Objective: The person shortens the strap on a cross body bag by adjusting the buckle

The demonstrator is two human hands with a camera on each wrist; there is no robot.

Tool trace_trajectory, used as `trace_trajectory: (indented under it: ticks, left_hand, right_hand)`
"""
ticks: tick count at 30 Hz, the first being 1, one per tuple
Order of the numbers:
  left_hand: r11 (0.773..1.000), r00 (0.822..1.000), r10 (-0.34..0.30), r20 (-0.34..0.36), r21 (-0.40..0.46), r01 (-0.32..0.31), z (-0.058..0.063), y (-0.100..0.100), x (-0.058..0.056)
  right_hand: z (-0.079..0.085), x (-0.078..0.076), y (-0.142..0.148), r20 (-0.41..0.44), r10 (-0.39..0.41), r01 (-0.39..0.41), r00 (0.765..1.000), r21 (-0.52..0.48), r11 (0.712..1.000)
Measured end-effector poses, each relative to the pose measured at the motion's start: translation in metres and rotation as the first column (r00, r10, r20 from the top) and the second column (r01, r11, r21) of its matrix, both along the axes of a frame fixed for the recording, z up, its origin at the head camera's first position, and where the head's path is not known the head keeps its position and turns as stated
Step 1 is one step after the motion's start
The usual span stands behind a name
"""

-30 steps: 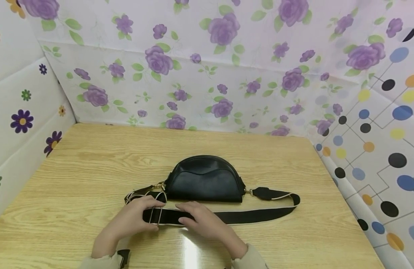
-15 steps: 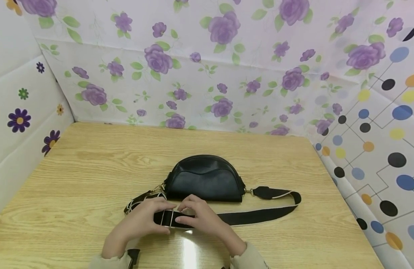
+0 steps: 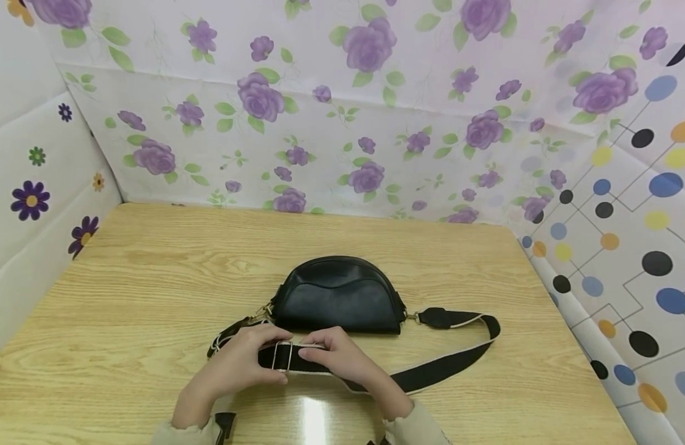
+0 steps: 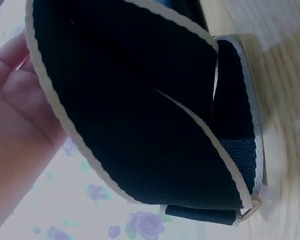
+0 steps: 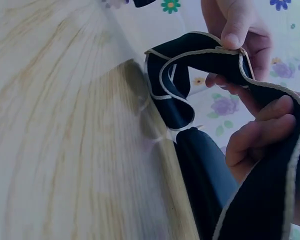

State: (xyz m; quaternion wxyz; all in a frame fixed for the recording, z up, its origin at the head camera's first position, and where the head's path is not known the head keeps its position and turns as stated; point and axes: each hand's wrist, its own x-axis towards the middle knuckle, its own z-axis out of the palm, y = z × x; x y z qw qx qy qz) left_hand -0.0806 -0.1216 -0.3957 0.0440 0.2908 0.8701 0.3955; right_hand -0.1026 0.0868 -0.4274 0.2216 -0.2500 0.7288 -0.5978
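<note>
A black half-moon handbag (image 3: 339, 300) lies on the table, its black webbing strap (image 3: 442, 369) with pale edging spread in front of it. My left hand (image 3: 234, 361) grips the metal slider buckle (image 3: 290, 356) between thumb and fingers at the strap's left part. Just right of it, my right hand (image 3: 345, 357) pinches the strap between thumb and fingers. The right wrist view shows the held strap (image 5: 262, 205) raised off the table, the left thumb on the buckle's edge. In the left wrist view, loops of strap (image 4: 125, 110) hide most of the left fingers.
Gold clasps join the strap to both bag ends, the right clasp (image 3: 413, 317) beside a dark tab. The wooden table (image 3: 153, 266) is bounded by a flowered cloth (image 3: 320, 142) behind and a dotted cloth (image 3: 626, 259) at right.
Both hands have closed in around the buckle; the left moved right with it. The right hand now pinches the strap, whose near section has lifted and bowed toward me.
</note>
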Motion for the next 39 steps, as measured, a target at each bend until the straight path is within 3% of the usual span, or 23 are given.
trace_trajectory:
  ticks: [5,10,25,35,39]
  left_hand:
    - [1.0,1.0,-0.012,-0.016,0.024,0.012,0.0,0.001,0.0]
    - [1.0,1.0,-0.008,0.006,-0.005,0.008,0.001,0.004,-0.001]
    - [0.999,0.996,-0.029,-0.084,-0.018,0.028,0.003,0.009,0.0]
    - [1.0,0.999,-0.01,-0.045,0.022,0.011,-0.001,0.013,0.0]
    - [0.999,0.999,-0.026,-0.028,0.041,0.027,-0.002,0.014,0.0]
  right_hand:
    - [0.002,0.001,0.001,0.091,-0.011,0.016,0.996,-0.049,0.999]
    - [0.0,0.001,0.002,0.167,-0.004,0.016,0.986,-0.073,0.997]
    - [-0.007,0.002,0.001,0.148,0.004,0.02,0.989,-0.165,0.986]
    - [-0.005,0.004,0.0,0.148,0.017,0.013,0.989,-0.202,0.979]
    - [-0.003,0.006,-0.002,0.216,0.021,0.024,0.976,-0.204,0.979]
